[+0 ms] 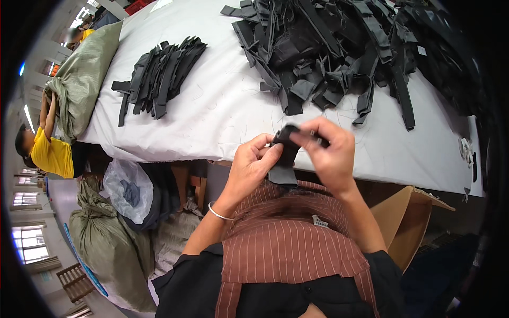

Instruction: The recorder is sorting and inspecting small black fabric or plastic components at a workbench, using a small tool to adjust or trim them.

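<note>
A black fabric strip [289, 153], folded over at its top and with a grey lower end, is held up in front of my apron at the table's near edge. My left hand [253, 161] pinches its left side between thumb and fingers. At the strip's upper right is my right hand [331, 150], its fingers bent and smeared by motion, so its grip does not show clearly. Beyond my hands, a big tangled heap of black and grey fabric strips [323, 58] covers the far right of the table. A smaller, neater row of black strips [161, 77] lies to the left.
The white-covered table [212, 122] has loose threads on it. An open cardboard box [405, 222] stands below at right. Bulging woven sacks [108, 244] and a clear plastic bag [127, 191] are on the left. A person in yellow [50, 151] grips another sack [87, 79] there.
</note>
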A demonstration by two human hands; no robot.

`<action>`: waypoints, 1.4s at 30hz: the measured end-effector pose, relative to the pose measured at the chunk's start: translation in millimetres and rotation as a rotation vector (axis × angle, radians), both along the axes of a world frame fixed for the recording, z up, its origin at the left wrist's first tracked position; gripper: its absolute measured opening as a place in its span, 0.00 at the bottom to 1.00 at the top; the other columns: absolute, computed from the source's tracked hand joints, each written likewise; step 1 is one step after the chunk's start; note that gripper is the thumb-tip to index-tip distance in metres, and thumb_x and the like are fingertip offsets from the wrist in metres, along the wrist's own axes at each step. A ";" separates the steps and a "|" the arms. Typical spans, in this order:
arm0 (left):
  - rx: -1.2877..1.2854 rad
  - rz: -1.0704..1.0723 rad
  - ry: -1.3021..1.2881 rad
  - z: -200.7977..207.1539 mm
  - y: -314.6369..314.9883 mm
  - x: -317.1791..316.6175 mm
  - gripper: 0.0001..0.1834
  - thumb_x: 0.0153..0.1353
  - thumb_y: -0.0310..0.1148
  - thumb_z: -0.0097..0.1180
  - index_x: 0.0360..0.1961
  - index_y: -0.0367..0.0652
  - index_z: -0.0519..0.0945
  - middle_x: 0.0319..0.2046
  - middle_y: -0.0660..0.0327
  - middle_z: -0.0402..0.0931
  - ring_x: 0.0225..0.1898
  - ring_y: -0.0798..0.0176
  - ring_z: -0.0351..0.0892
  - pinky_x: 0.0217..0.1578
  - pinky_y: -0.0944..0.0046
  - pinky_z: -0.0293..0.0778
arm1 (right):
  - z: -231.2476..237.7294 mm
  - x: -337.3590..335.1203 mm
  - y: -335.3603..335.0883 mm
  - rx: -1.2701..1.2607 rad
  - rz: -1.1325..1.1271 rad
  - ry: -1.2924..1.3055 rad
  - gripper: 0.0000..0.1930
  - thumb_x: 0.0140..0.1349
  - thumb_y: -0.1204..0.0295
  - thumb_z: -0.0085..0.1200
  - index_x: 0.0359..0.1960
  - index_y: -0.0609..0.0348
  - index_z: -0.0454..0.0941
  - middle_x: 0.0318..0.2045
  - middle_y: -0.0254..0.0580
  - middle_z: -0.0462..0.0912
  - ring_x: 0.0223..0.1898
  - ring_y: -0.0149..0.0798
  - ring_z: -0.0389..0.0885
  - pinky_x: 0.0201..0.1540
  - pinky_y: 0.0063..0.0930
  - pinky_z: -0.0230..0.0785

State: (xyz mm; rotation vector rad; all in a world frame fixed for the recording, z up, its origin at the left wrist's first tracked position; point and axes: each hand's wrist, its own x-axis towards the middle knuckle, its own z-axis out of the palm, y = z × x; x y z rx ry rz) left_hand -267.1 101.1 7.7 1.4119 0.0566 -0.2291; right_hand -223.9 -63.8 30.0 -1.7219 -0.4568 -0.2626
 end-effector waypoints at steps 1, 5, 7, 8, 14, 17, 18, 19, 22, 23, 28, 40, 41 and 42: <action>0.020 0.035 -0.005 -6.0 2.1 1.4 0.09 0.66 0.28 0.50 0.41 0.33 0.77 0.30 0.66 0.80 0.30 0.80 0.71 0.30 0.78 0.67 | -4.0 -5.9 -2.3 -0.093 0.016 -0.087 0.06 0.51 0.81 0.62 0.31 0.61 0.81 0.17 0.31 0.73 0.19 0.23 0.66 0.21 0.20 0.57; -0.071 0.111 -0.017 -1.8 -2.2 1.6 0.09 0.66 0.29 0.51 0.37 0.34 0.79 0.27 0.68 0.78 0.26 0.81 0.70 0.25 0.79 0.65 | -23.7 -24.4 -7.8 -0.289 0.006 -0.206 0.19 0.38 0.85 0.55 0.35 0.56 0.83 0.17 0.40 0.74 0.19 0.40 0.75 0.24 0.30 0.67; -0.124 0.118 -0.006 -0.4 -2.3 0.6 0.09 0.66 0.29 0.51 0.37 0.33 0.79 0.27 0.69 0.78 0.26 0.81 0.70 0.25 0.79 0.65 | -28.6 -27.2 -7.4 -0.265 0.001 -0.180 0.19 0.39 0.84 0.55 0.36 0.55 0.83 0.18 0.40 0.75 0.20 0.40 0.75 0.23 0.30 0.67; -0.143 0.111 0.019 0.3 -1.5 -0.1 0.09 0.66 0.29 0.51 0.37 0.33 0.80 0.27 0.69 0.78 0.26 0.81 0.71 0.25 0.79 0.66 | -30.4 -28.3 -7.0 -0.242 -0.003 -0.147 0.19 0.40 0.84 0.56 0.36 0.54 0.84 0.19 0.40 0.76 0.20 0.40 0.76 0.23 0.31 0.67; -0.142 0.116 0.079 -1.0 -3.8 -1.7 0.10 0.65 0.30 0.53 0.38 0.33 0.81 0.27 0.71 0.77 0.26 0.82 0.70 0.26 0.80 0.66 | -29.9 -24.2 -9.7 -0.232 0.024 -0.078 0.16 0.43 0.82 0.55 0.36 0.54 0.84 0.20 0.40 0.78 0.21 0.40 0.77 0.24 0.31 0.67; -0.080 0.150 0.071 -0.3 -4.0 -2.2 0.10 0.64 0.30 0.55 0.35 0.33 0.82 0.25 0.73 0.76 0.25 0.83 0.69 0.26 0.80 0.64 | -17.9 -20.7 -22.8 -0.274 0.107 0.003 0.14 0.45 0.79 0.59 0.37 0.54 0.83 0.23 0.38 0.79 0.24 0.39 0.78 0.27 0.31 0.68; -0.059 0.167 0.080 0.8 -3.9 -1.8 0.10 0.64 0.31 0.55 0.34 0.33 0.82 0.24 0.74 0.75 0.24 0.84 0.67 0.25 0.80 0.63 | -12.4 -17.5 -26.4 -0.275 0.110 0.009 0.14 0.45 0.79 0.59 0.37 0.54 0.83 0.23 0.38 0.79 0.24 0.39 0.78 0.27 0.31 0.68; -0.061 0.168 0.087 -2.0 -2.4 -0.9 0.10 0.64 0.31 0.55 0.34 0.33 0.82 0.24 0.74 0.75 0.24 0.84 0.67 0.25 0.80 0.63 | -5.4 -13.4 -30.1 -0.274 0.073 -0.037 0.14 0.46 0.76 0.61 0.38 0.53 0.83 0.26 0.36 0.79 0.25 0.39 0.77 0.29 0.31 0.67; 0.024 0.163 0.066 -9.4 2.0 0.5 0.11 0.64 0.31 0.56 0.30 0.33 0.83 0.20 0.75 0.72 0.22 0.84 0.63 0.22 0.80 0.58 | -1.1 -1.2 -40.6 -0.359 0.046 -0.147 0.15 0.46 0.78 0.64 0.39 0.55 0.82 0.28 0.35 0.78 0.30 0.36 0.74 0.34 0.28 0.65; 0.049 0.153 0.070 -8.5 1.5 0.5 0.11 0.63 0.31 0.56 0.29 0.34 0.83 0.20 0.76 0.71 0.21 0.84 0.61 0.22 0.79 0.56 | 0.2 1.2 -42.5 -0.488 0.019 -0.254 0.15 0.46 0.76 0.65 0.38 0.53 0.82 0.27 0.33 0.77 0.29 0.36 0.73 0.33 0.30 0.62; 0.091 0.089 0.096 -11.5 5.7 0.4 0.10 0.63 0.30 0.56 0.31 0.32 0.83 0.23 0.71 0.76 0.23 0.81 0.68 0.26 0.78 0.63 | -0.3 7.7 -39.9 -0.668 0.012 -0.469 0.12 0.46 0.73 0.65 0.35 0.47 0.83 0.24 0.28 0.74 0.26 0.35 0.68 0.32 0.30 0.54; 0.120 0.035 0.110 -11.1 8.7 0.1 0.11 0.61 0.31 0.56 0.27 0.34 0.82 0.18 0.76 0.69 0.21 0.83 0.59 0.22 0.77 0.55 | -10.6 12.4 -36.9 -0.651 0.106 -0.427 0.10 0.47 0.71 0.64 0.34 0.47 0.83 0.24 0.26 0.75 0.26 0.34 0.66 0.32 0.29 0.53; 0.116 0.036 0.113 -10.4 8.8 0.0 0.11 0.61 0.31 0.56 0.27 0.34 0.82 0.18 0.76 0.69 0.21 0.83 0.59 0.22 0.77 0.55 | -11.0 12.7 -37.4 -0.650 0.107 -0.425 0.10 0.47 0.71 0.64 0.34 0.47 0.83 0.24 0.26 0.75 0.26 0.34 0.66 0.32 0.29 0.53; 0.112 0.036 0.117 -10.2 9.0 0.0 0.11 0.61 0.31 0.56 0.27 0.34 0.82 0.18 0.76 0.68 0.21 0.83 0.59 0.22 0.77 0.55 | -11.0 12.9 -38.0 -0.654 0.100 -0.432 0.10 0.47 0.70 0.64 0.33 0.47 0.83 0.24 0.26 0.74 0.26 0.34 0.66 0.32 0.29 0.53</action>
